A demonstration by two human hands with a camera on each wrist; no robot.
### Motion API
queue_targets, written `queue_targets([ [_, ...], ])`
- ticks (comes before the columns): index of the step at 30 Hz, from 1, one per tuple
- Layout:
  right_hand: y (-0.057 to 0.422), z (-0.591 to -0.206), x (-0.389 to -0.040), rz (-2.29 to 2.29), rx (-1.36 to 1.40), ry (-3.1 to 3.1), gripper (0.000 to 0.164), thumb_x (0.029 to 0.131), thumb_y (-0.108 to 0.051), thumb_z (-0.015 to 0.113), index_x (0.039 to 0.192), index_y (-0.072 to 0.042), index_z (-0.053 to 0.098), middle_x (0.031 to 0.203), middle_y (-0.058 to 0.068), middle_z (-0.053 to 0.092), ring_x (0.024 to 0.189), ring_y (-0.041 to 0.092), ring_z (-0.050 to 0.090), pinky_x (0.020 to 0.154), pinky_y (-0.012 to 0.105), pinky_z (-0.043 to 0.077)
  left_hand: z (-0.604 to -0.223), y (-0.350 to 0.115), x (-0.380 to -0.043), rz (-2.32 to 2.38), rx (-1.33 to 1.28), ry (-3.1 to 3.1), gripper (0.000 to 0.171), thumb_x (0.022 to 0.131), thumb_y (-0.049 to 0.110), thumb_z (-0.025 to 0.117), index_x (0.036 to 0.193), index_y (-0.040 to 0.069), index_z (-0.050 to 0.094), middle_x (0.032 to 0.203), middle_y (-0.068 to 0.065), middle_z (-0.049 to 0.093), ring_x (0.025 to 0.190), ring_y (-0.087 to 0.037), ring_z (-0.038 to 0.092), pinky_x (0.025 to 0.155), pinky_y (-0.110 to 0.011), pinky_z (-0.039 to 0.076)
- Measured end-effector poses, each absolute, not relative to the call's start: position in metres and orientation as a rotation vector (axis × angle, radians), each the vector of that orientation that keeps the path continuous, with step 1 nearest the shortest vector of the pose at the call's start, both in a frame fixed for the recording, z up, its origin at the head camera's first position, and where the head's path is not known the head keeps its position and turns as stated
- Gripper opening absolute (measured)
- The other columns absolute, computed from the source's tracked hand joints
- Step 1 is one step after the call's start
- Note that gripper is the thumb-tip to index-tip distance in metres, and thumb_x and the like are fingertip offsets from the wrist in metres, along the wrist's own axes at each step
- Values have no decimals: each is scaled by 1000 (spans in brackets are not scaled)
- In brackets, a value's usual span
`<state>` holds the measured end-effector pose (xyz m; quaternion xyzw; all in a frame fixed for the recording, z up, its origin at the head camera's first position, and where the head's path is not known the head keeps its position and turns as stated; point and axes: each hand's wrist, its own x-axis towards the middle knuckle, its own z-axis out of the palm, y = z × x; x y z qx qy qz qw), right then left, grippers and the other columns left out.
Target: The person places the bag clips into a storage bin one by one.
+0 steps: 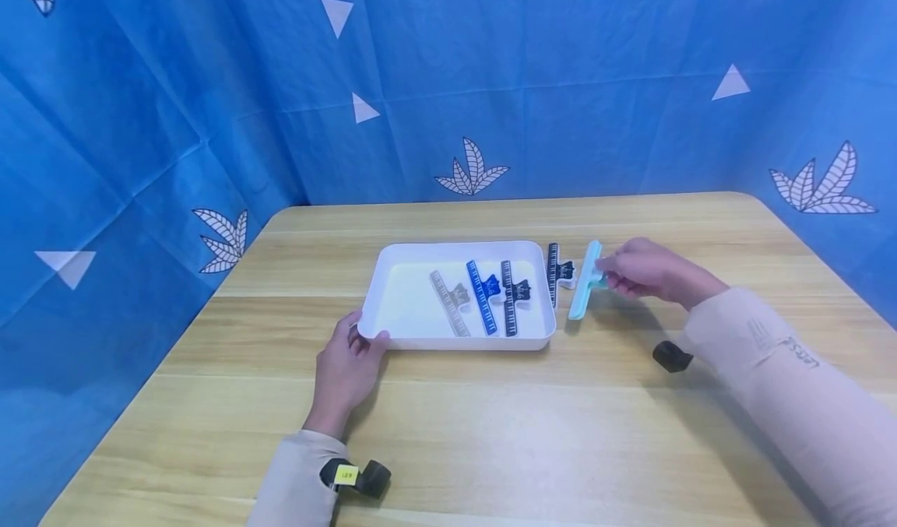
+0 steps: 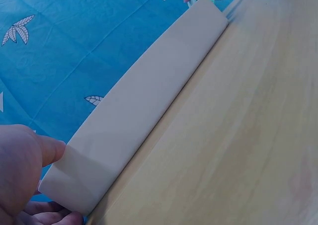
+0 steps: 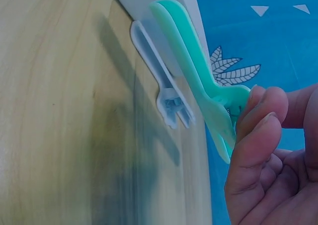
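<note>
A white tray (image 1: 402, 293) lies on the table, its front left corner held by my left hand (image 1: 346, 371). The thumb (image 2: 52, 150) presses the front wall while the fingers wrap the corner. Inside the tray are a grey clip (image 1: 448, 303), a blue clip (image 1: 482, 297) and a black clip (image 1: 509, 301), each with piano-key markings. My right hand (image 1: 648, 266) pinches a mint green clip (image 3: 191, 56) by its handle, raised over the table right of the tray. Another black clip (image 1: 553, 278) lies against the tray's right side; its pale edge shows in the right wrist view.
The wooden table (image 1: 490, 433) extends around the tray. Blue patterned cloth (image 1: 596, 83) hangs behind it and along its sides. A black wrist camera (image 1: 374, 479) sits on the left sleeve, and another black piece (image 1: 671, 356) shows by the right sleeve.
</note>
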<state>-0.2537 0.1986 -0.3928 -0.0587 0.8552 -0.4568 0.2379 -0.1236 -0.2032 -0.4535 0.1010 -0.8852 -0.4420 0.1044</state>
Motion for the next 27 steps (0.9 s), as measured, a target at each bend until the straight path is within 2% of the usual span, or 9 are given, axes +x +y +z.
queue_targets([
  [14, 191, -382, -253, -1278, -182, 2334, 29, 94, -23, 46, 97, 5, 51, 70, 2, 51, 54, 10, 45, 48, 19, 42, -454, -203, -124, -1308, 291, -2604, 61, 86, 30, 62, 136, 6, 35, 132, -18, 46, 116, -29, 50, 93, -36, 44],
  [27, 179, -374, -251, -1270, -227, 2334, 30, 94, -25, 45, 96, 4, 51, 72, 3, 51, 57, 11, 45, 52, 20, 43, -453, -204, -123, -1297, 280, -2607, 61, 86, 29, 62, 136, 5, 35, 132, -18, 47, 115, -29, 50, 94, -36, 44],
])
